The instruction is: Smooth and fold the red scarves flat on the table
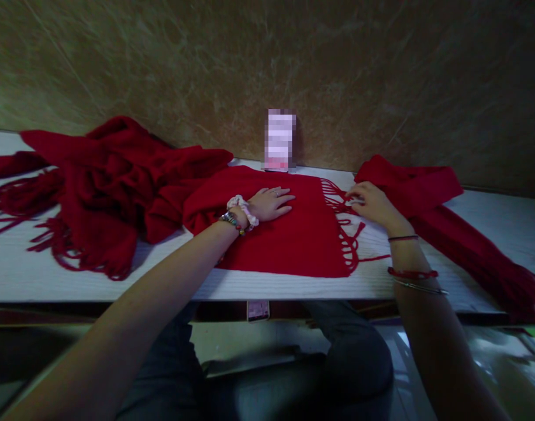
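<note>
I'd judge the red scarf (302,245) light and limp — soft, hardly slippery, not fragile; a flat palm should steady the body, and a fingertip pinch suits the thin fringe (347,251). It lies spread mid-way along the white desk (162,290). My left hand (269,204) rests on it, open, palm down; my right hand (359,199) is pinched closed on fringe strands, with a small pale thing I can't make out. Bunched red cloth (109,181) lies left, a folded scarf (407,184) right — and 1 phone (279,140) leans against the marbled wall (206,70).
</note>
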`<state>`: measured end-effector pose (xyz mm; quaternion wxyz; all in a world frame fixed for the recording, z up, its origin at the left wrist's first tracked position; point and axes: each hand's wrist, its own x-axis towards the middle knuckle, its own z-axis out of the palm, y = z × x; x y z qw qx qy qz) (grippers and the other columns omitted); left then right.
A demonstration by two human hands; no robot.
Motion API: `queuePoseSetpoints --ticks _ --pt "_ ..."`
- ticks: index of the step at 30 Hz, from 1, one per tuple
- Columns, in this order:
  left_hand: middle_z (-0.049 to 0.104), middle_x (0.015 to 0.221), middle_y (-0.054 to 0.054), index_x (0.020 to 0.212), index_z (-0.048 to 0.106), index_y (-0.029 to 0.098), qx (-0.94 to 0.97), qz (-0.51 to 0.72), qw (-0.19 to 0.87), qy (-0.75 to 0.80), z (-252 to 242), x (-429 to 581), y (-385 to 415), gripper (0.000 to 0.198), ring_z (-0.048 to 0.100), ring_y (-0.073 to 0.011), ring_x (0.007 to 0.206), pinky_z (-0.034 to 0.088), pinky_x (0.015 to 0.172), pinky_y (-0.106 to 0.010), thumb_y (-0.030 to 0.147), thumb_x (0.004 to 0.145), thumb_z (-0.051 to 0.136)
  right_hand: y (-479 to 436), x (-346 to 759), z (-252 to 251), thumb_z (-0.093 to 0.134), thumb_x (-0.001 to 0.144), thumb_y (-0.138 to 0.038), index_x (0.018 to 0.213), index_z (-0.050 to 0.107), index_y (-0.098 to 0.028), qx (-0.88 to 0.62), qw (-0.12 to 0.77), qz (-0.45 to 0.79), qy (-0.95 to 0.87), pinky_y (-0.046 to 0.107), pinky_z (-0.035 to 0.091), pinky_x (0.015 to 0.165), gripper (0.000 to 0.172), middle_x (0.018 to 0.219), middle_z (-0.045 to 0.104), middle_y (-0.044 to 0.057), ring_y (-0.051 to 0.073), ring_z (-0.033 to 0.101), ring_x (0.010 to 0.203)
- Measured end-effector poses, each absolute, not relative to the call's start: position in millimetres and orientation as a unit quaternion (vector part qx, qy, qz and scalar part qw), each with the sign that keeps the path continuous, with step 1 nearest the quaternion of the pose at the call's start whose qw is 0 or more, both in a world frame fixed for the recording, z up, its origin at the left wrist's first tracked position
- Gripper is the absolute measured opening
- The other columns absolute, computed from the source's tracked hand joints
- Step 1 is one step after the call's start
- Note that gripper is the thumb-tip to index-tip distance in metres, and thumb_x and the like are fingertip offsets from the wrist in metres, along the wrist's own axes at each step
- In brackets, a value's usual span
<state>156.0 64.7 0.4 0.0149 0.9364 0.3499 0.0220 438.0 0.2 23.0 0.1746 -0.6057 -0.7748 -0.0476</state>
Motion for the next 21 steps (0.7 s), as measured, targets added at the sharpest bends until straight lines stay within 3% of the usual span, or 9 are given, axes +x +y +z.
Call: queuePoseSetpoints --ticks 2,5,10,14,17,21 --pt "0.029 0.144 -0.005 0.135 0.035 0.022 0.937 0.022 0.016 0.349 1 156 64 0.047 0.026 -0.0192 0.131 0.023 0.105 -0.036 0.041 0.093 0.027 3 424 22 0.049 0.069 -0.013 0.086 0.064 -0.019 -0.538 0.171 0.008 -0.825 0.034 0.043 0.082 0.023 0.096 0.062 0.007 0.021 0.055 0.092" --pt "0.029 0.144 -0.006 0.135 0.035 0.022 0.936 0.021 0.022 0.351 2 156 64 0.047 0.025 -0.0196 0.132 0.023 0.105 -0.037 0.041 0.093 0.028 6 412 22 0.05 0.069 -0.014 0.075 0.062 -0.019 -0.519 0.091 0.059 -0.848 0.029 0.044 0.075 0.015 0.084 0.062 0.005 0.018 0.056 0.081" --pt "0.029 0.144 -0.006 0.135 0.036 0.022 0.936 0.026 0.023 0.349 1 156 64 0.047 0.026 -0.0203 0.131 0.024 0.105 -0.038 0.041 0.092 0.028 1 427 24 0.046 0.066 -0.01 0.063 0.059 -0.017 -0.606 0.016 0.012 -0.795 0.028 0.041 0.065 0.015 0.075 0.06 0.007 0.018 0.054 0.071" --pt "0.028 0.144 -0.005 0.136 0.034 0.023 0.936 0.019 0.012 0.35 0 156 64 0.048 0.025 -0.0205 0.132 0.023 0.105 -0.038 0.042 0.092 0.026 -1 432 26 0.045 0.066 -0.008 0.068 0.06 -0.017 -0.604 0.109 -0.029 -0.789 0.03 0.042 0.072 0.018 0.08 0.061 0.008 0.019 0.055 0.078" --pt "0.024 0.146 -0.003 0.138 0.03 0.026 0.932 0.003 0.008 0.362 0 156 64 0.051 0.02 -0.0259 0.133 0.02 0.106 -0.042 0.047 0.091 0.026 2 418 25 0.045 0.067 -0.01 0.079 0.062 -0.018 -0.545 0.166 -0.028 -0.821 0.031 0.043 0.077 0.022 0.086 0.062 0.007 0.019 0.055 0.083" --pt "0.018 0.148 -0.004 0.14 0.024 0.028 0.925 -0.019 0.014 0.379 0 156 65 0.058 0.015 -0.0345 0.133 0.016 0.106 -0.045 0.054 0.089 0.028 7 407 20 0.045 0.07 -0.012 0.072 0.062 -0.018 -0.558 0.043 -0.017 -0.829 0.028 0.042 0.068 0.018 0.079 0.063 0.006 0.018 0.056 0.075"
